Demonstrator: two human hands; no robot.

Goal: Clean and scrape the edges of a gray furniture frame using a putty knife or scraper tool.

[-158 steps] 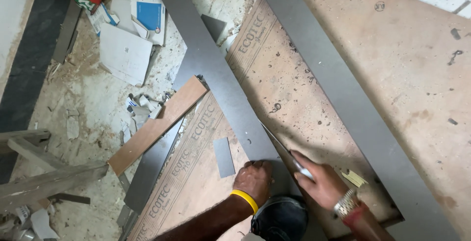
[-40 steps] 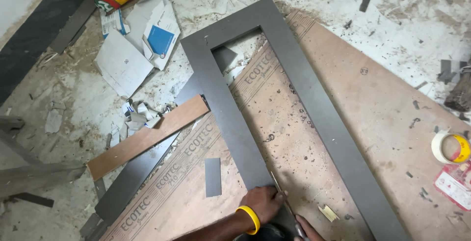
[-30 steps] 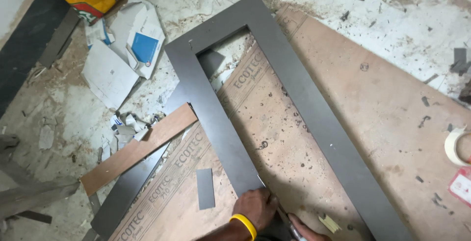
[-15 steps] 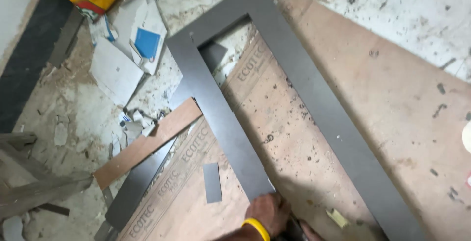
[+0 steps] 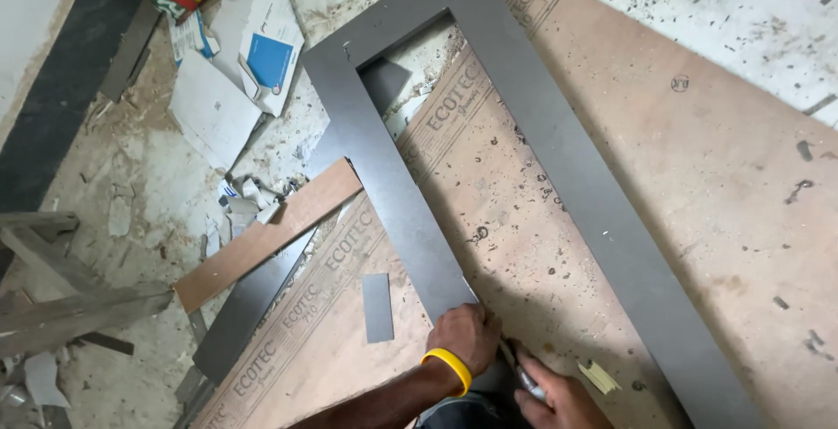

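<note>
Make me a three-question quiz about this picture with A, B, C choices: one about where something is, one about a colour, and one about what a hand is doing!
1. Where does the small loose grey rectangular strip lie?
A. On the brown plywood sheet, left of the left hand
B. On the white torn cardboard
C. On top of the wooden plank

2. What colour is the wristband on the left hand?
A. Blue
B. Yellow
C. Red

3. What is the left hand doing?
A. Waving in the air
B. Holding a roll of tape
C. Pressing down on the end of the long dark grey frame strip

Answers:
1. A, the strip rests on the plywood just left of that hand.
2. B, a bright yellow band circles the wrist.
3. C, the hand lies flat on the strip's near end, beside the right hand.
</note>
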